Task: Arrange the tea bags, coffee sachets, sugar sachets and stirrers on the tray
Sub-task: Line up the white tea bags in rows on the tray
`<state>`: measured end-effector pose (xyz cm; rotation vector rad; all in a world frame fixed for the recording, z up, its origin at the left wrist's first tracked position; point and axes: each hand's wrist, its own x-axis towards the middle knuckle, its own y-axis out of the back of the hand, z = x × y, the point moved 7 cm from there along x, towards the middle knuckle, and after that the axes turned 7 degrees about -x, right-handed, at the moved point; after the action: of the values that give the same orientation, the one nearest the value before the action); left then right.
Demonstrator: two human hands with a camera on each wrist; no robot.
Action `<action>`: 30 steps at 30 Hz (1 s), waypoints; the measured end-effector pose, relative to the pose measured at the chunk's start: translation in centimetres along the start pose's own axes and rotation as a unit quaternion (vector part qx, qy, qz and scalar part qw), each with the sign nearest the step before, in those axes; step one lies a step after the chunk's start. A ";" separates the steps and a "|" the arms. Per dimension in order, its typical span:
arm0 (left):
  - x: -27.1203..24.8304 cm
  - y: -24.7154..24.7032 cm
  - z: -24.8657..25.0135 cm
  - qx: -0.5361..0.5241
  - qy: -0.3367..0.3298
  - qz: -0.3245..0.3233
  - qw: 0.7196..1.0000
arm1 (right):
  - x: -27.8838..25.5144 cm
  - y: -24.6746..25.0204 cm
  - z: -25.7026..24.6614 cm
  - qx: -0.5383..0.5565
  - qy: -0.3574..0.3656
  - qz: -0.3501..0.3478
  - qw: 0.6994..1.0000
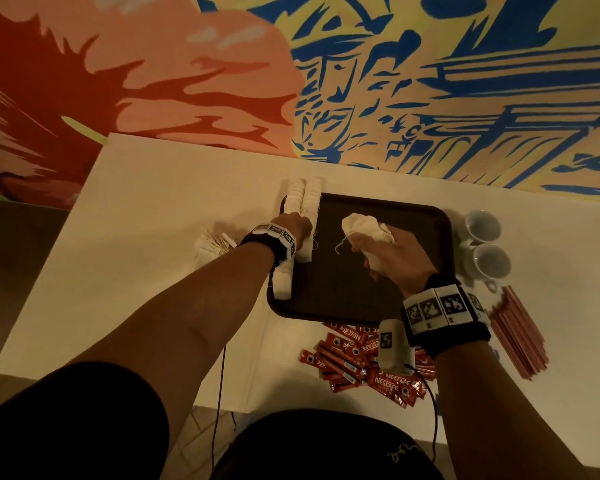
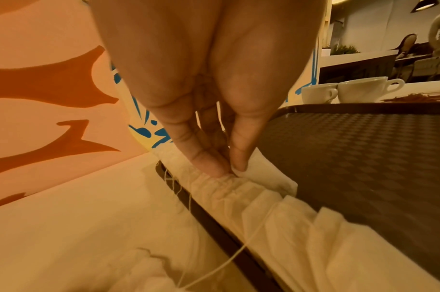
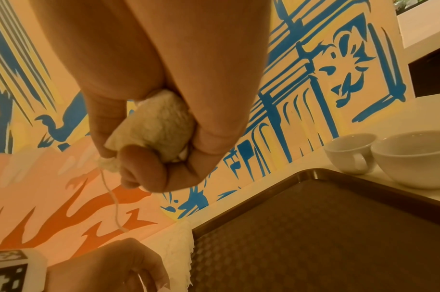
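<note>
A dark brown tray [image 1: 361, 292] lies in the middle of the white table. Two rows of white tea bags [image 1: 305, 202] run along its left edge and overhang the far rim. My left hand [image 1: 300, 225] is on these rows; in the left wrist view its thumb and forefinger [image 2: 213, 168] pinch the top of one tea bag [image 2: 238, 189]. Over the tray, my right hand [image 1: 378, 244] grips a bunch of tea bags [image 3: 156, 126] with a string [image 3: 114, 197] hanging down. Red coffee sachets [image 1: 354, 355] are heaped in front of the tray. Pink stirrers [image 1: 516, 334] lie at the right.
Two white cups [image 1: 482, 225] [image 1: 492, 261] stand just right of the tray. A pale heap of paper sachets [image 1: 212, 245] lies left of my left wrist. A painted wall [image 1: 430, 81] runs behind the table. The table's front edge is near my lap.
</note>
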<state>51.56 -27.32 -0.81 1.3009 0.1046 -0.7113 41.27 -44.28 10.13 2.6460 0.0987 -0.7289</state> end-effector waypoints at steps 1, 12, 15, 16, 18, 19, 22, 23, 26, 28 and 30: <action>-0.1 0.3 -0.1 -0.007 0.002 0.009 1.000 | 0.0 0.1 -0.1 0.002 0.001 -0.002 1.000; -6.6 7.2 1.8 -0.342 0.051 0.154 0.926 | -1.8 3.2 0.7 0.098 0.010 0.023 0.995; -9.9 7.3 4.5 -0.492 0.019 0.106 0.864 | -2.3 3.6 0.9 0.105 0.022 0.017 0.994; -11.0 7.6 5.6 -0.523 0.007 0.096 0.847 | -2.4 3.7 0.9 0.101 0.029 0.015 0.994; -12.7 8.0 7.6 -0.563 -0.016 0.087 0.822 | -2.8 3.9 0.8 0.097 0.041 0.010 0.994; -13.3 8.1 8.4 -0.575 -0.026 0.091 0.813 | -2.9 4.0 0.7 0.094 0.048 0.007 0.994; -14.5 8.6 10.2 -0.602 -0.035 0.125 0.788 | -3.7 3.9 0.0 0.074 0.080 -0.014 0.994; -14.7 8.6 10.5 -0.611 -0.031 0.141 0.778 | -4.0 3.9 -0.3 0.064 0.089 -0.023 0.994; -15.5 8.6 11.1 -0.621 -0.012 0.184 0.762 | -4.9 3.9 -0.7 0.056 0.105 -0.037 0.992; -16.1 8.8 11.2 -0.627 0.000 0.205 0.752 | -5.5 4.5 -0.9 0.093 0.112 -0.019 0.989; -16.9 9.4 11.2 -0.636 0.004 0.233 0.736 | -6.0 5.6 -0.8 0.130 0.117 0.012 0.985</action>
<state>39.78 -29.46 18.05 -0.0407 0.2119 -0.0687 37.43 -48.91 15.78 2.9688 0.0385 -0.4464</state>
